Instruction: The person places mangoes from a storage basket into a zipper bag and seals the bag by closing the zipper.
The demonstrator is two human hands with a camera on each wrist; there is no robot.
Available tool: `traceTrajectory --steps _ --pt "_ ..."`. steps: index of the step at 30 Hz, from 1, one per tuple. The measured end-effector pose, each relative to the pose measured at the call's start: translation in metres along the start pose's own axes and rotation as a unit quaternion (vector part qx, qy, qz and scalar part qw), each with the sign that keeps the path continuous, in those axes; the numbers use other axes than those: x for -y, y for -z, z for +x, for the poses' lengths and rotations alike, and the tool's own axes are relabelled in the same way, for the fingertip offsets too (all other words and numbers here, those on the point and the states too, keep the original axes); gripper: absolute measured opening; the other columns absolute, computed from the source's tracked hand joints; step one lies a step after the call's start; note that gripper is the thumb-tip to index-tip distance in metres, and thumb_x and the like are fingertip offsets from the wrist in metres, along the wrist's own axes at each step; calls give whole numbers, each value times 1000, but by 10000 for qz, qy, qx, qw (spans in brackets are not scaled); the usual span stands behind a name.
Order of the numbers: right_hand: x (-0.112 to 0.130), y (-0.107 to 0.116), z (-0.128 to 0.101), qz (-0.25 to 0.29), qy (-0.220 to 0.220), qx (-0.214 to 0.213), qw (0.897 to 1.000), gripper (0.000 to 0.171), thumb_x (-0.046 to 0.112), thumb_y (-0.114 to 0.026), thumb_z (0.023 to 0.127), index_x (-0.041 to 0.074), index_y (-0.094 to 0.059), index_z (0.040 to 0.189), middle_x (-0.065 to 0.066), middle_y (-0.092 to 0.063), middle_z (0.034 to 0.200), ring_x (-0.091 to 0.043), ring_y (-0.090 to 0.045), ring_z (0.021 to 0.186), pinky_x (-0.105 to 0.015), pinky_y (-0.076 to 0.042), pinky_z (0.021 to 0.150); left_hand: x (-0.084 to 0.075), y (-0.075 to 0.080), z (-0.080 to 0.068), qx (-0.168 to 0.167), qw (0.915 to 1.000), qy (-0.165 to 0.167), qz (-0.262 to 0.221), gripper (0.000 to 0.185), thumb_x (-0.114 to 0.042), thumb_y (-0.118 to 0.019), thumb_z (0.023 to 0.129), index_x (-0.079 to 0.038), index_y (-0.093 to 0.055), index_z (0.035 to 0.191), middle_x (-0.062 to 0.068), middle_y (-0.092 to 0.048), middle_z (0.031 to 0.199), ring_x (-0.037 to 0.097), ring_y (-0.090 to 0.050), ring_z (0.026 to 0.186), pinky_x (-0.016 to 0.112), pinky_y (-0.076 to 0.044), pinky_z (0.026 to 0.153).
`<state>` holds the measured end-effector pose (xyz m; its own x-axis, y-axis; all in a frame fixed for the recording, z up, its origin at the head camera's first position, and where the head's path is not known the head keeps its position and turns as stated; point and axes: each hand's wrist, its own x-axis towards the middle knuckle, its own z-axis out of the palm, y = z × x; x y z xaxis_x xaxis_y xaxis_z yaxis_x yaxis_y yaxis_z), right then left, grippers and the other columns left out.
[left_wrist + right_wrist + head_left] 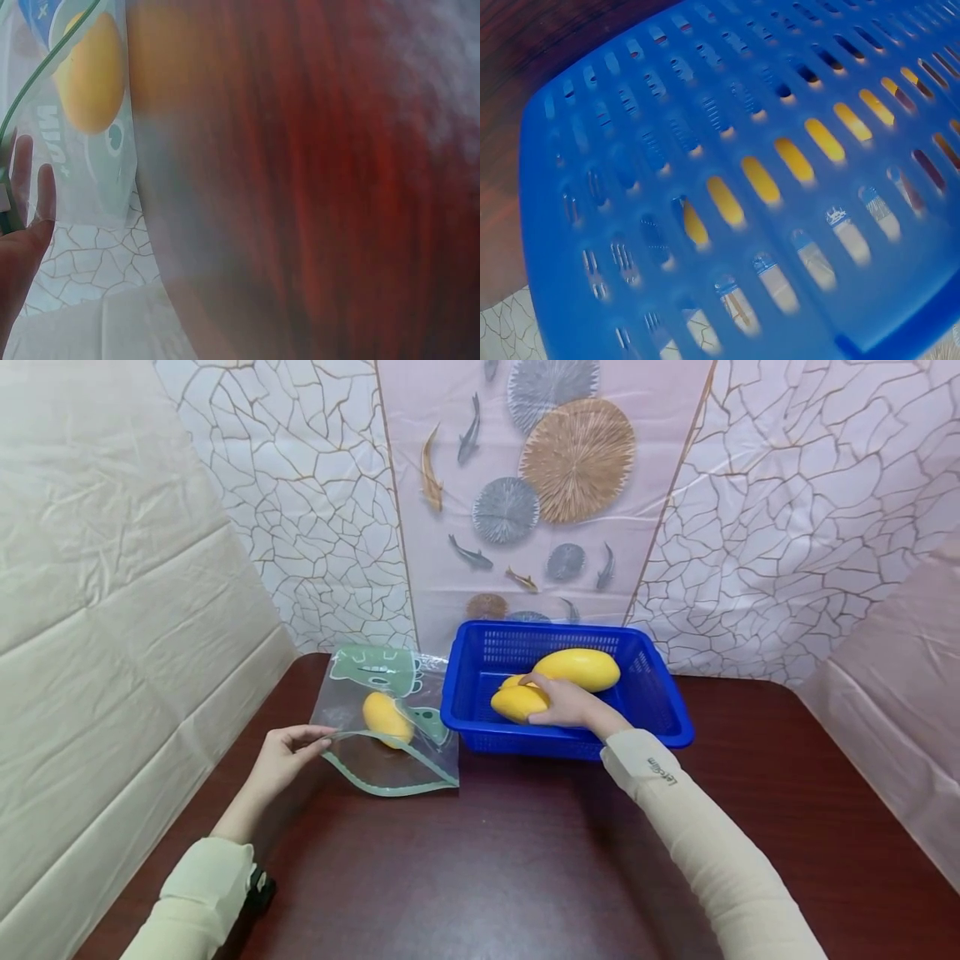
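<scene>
My left hand (281, 758) pinches the near edge of the clear zip bag (390, 727) at its open mouth, thumb and fingertips closed on the green-trimmed rim and holding it lifted off the dark wooden table (480, 860). The bag lies on the table just left of the blue basket (660, 693), its printed end pointing toward the back wall. One yellow mango (386, 717) is already inside the bag, resting near the middle. In the left wrist view the same mango (90, 75) shows through the plastic, with my fingers (34, 191) against the film beside the green rim line.

My right hand (570, 703) reaches into the blue basket and grips a second mango (519, 702) — fingers curled over its top, palm down. This fruit sits at the basket's near-left part. A larger mango (577, 668) lies just behind it, touching or almost touching; I cannot tell which.

The right wrist view shows only the slotted basket wall (705, 150) from outside, close up — yellow fruit is visible through the slots, the hand itself is not.

The basket stands at the table's far centre, against the patterned backdrop (540, 485).
</scene>
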<state>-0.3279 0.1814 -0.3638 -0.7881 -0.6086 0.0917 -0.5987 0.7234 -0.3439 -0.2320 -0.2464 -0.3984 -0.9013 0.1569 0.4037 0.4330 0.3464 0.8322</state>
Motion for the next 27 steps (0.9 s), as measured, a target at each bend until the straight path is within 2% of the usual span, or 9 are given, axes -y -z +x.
traceTrajectory --steps 5,8,11,14,21,23,27 --pt "1 0 -1 11 28 -109 9999 60 23 -68 82 0 -46 133 -22 -56 127 -33 -57 107 -48 -44 93 8 2 -1 -3 10000 36 -18 17 9 -61 84 18 -63 99 -4 -72 82 -2 -66 71 14 -51 62" --pt "4 1 -3 13 -42 -223 9997 62 24 -68 82 1 -45 135 -22 -53 128 -35 -52 113 -50 -42 96 19 3 2 -2 10000 -20 -26 17 9 -61 84 17 -64 99 -14 -70 80 -2 -66 71 14 -51 62" --pt "8 3 -4 -8 -213 -313 9993 62 26 -68 82 5 -44 136 -22 -52 126 -33 -53 108 -50 -43 92 29 4 5 16 10000 -53 -11 17 8 -61 85 17 -64 100 -23 -67 78 -3 -65 71 14 -51 62" --pt "12 3 -4 -10 -355 -387 9986 63 27 -68 82 6 -44 136 -21 -53 124 -32 -53 105 -49 -44 89 33 5 5 28 10000 -29 -1 19 5 -62 86 16 -64 101 -27 -66 78 -5 -65 71 14 -51 63" --pt "19 1 -5 93 -419 -489 9979 64 29 -67 82 5 -43 136 -20 -54 124 -30 -53 101 -45 -44 85 34 4 4 -2 9999 -106 5 19 6 -63 84 15 -65 101 -11 -72 83 -1 -67 73 15 -52 63" --pt "20 1 -6 95 -457 -503 9976 64 29 -67 82 5 -43 137 -20 -53 125 -29 -52 100 -45 -44 85 33 4 6 4 9999 -108 -7 18 6 -63 85 15 -65 101 -10 -72 82 0 -67 72 15 -52 63" --pt "21 1 -8 126 -477 -586 9971 65 29 -67 82 5 -43 138 -21 -52 124 -29 -53 97 -46 -45 84 31 3 9 36 10000 -60 -36 18 4 -63 86 16 -64 100 -18 -70 80 0 -68 72 13 -51 63"
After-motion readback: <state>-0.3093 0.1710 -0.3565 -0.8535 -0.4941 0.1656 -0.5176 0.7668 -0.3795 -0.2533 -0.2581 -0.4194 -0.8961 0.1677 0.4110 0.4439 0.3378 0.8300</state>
